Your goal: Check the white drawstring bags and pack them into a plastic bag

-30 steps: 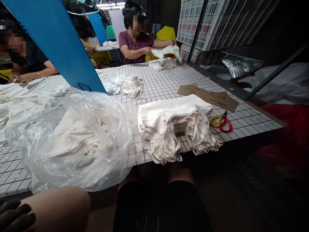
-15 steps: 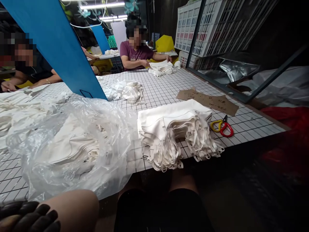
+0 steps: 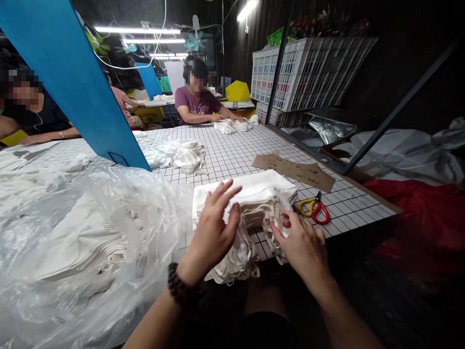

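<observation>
A thick stack of white cloth pieces [image 3: 250,186] lies at the table's front edge, with bunches of narrow looped straps [image 3: 236,261] hanging from its near side. My left hand [image 3: 218,223], a dark beaded bracelet on its wrist, is over the stack's left part with fingers spread and nothing in them. At the right bunch of straps is my right hand [image 3: 303,242], its fingers curved and the thumb apart from them. Whether it touches the straps I cannot tell. Just right of the stack lie small scissors [image 3: 315,209] with one yellow and one red handle.
On the left, a clear plastic bag [image 3: 152,203] surrounds more stacked white cloth [image 3: 72,237]. Brown card patterns [image 3: 294,169] lie behind the scissors. A blue panel [image 3: 80,82] slants up from the gridded table [image 3: 232,152]. Co-workers sit across it. White crates [image 3: 308,72] stand at right.
Both my hands have come up over the white stack; earlier only a braceleted arm showed at lower left. The view has shifted. The co-worker opposite has lowered the cloth onto the table.
</observation>
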{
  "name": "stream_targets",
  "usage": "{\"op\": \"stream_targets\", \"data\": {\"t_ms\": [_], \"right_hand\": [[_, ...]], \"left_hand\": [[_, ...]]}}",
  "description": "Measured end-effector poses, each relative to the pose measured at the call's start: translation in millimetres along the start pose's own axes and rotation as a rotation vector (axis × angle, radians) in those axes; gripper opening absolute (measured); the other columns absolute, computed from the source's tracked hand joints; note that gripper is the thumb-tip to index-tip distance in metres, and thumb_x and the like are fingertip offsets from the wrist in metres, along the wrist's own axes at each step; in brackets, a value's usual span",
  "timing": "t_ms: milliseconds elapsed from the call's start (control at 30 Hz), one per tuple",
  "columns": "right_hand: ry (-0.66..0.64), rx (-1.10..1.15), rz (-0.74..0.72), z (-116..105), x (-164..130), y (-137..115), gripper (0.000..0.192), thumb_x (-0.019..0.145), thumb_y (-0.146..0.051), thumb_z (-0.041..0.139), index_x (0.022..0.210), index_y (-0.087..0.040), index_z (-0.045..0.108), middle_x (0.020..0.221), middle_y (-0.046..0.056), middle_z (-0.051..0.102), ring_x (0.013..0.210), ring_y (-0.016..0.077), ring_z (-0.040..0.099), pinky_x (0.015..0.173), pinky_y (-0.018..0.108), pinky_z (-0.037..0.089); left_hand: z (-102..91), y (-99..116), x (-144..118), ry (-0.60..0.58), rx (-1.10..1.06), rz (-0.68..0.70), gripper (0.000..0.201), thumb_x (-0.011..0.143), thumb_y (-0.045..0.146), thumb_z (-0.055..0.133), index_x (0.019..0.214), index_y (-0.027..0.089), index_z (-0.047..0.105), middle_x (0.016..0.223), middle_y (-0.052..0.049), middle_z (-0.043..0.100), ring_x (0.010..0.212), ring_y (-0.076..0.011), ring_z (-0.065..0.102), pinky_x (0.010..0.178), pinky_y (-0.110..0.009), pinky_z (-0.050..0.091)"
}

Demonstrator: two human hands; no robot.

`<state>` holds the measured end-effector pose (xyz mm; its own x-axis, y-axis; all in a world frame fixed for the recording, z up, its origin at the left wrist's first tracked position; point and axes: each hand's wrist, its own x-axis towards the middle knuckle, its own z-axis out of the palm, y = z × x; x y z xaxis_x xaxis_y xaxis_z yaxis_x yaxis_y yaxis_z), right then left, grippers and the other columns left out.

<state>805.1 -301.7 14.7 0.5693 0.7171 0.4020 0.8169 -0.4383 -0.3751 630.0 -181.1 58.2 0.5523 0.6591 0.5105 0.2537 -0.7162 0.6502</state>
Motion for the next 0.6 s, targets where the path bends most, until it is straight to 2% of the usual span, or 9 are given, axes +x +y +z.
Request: {"op": "stream_targets", "data": {"t_ms": [67,133,200,267,367,433,500,600], "right_hand": [[0.019,0.024,0.028,7.7,-0.9,6.8,0.024,0.081,-0.029,0.057,0.103,-0.021,0.059,0.082,0.006,0.067,0.079,0.0244,0.061,0.072,0.039,0.043],[0.024,0.227,0.099,5.7,3.7,20.0,0.023,0.081,-0.031,0.057,0.102,-0.021,0.059,0.079,0.004,0.066,0.070,0.0195,0.059,0.064,0.032,0.045],[0.064,0.416,0.164,-2.9,12.1,35.8,0.024,0.082,-0.036,0.058,0.099,-0.021,0.060,0.081,0.005,0.065,0.066,0.0164,0.058,0.057,0.027,0.046],[0.102,0.469,0.186,-12.8,20.7,49.4,0.023,0.082,-0.039,0.057,0.095,-0.021,0.062,0.085,0.005,0.066,0.068,0.0158,0.059,0.055,0.025,0.046],[0.019,0.431,0.148,-20.3,26.5,58.3,0.021,0.083,-0.040,0.057,0.092,-0.022,0.064,0.087,0.005,0.067,0.071,0.0167,0.061,0.055,0.025,0.046],[-0.034,0.383,0.085,-17.8,24.0,54.3,0.021,0.083,-0.039,0.058,0.094,-0.023,0.064,0.087,0.005,0.067,0.074,0.0183,0.061,0.060,0.028,0.048],[0.023,0.286,0.012,-9.9,17.7,43.9,0.031,0.079,-0.040,0.062,0.104,-0.021,0.061,0.095,0.007,0.066,0.082,0.0226,0.061,0.070,0.035,0.050],[0.151,0.125,-0.080,5.7,9.2,26.6,0.055,0.075,-0.041,0.066,0.124,-0.017,0.053,0.115,0.015,0.060,0.101,0.0316,0.057,0.083,0.046,0.047]], "left_hand": [[13.1,-11.3,1.1,-0.127,0.112,0.052,0.040,0.094,0.033,0.045,0.133,0.028,0.045,0.141,-0.006,0.045,0.136,-0.0265,0.033,0.113,-0.055,0.025],[25.3,-23.5,-0.1,-0.199,0.221,0.077,0.046,0.092,0.035,0.048,0.136,0.024,0.041,0.142,-0.008,0.045,0.137,-0.0281,0.030,0.113,-0.055,0.023],[33.2,-32.1,-2.0,-0.201,0.270,0.083,0.051,0.089,0.037,0.052,0.136,0.023,0.040,0.140,-0.009,0.046,0.137,-0.0290,0.030,0.113,-0.054,0.025],[36.4,-35.8,-3.2,-0.182,0.291,0.095,0.053,0.088,0.035,0.053,0.137,0.023,0.038,0.138,-0.008,0.048,0.136,-0.0283,0.031,0.113,-0.052,0.026],[37.1,-35.5,-4.0,-0.169,0.307,0.091,0.050,0.089,0.029,0.051,0.137,0.024,0.037,0.137,-0.007,0.049,0.136,-0.0266,0.032,0.113,-0.051,0.026],[37.4,-34.7,-4.5,-0.171,0.308,0.086,0.050,0.089,0.026,0.049,0.137,0.024,0.036,0.138,-0.006,0.048,0.137,-0.0258,0.031,0.114,-0.051,0.024],[37.8,-34.6,-5.3,-0.180,0.305,0.082,0.051,0.089,0.026,0.049,0.139,0.024,0.034,0.140,-0.006,0.047,0.138,-0.0249,0.029,0.115,-0.050,0.023],[38.4,-35.4,-6.2,-0.178,0.300,0.074,0.056,0.089,0.028,0.050,0.141,0.023,0.029,0.141,-0.006,0.045,0.139,-0.0239,0.027,0.115,-0.049,0.021]]}}
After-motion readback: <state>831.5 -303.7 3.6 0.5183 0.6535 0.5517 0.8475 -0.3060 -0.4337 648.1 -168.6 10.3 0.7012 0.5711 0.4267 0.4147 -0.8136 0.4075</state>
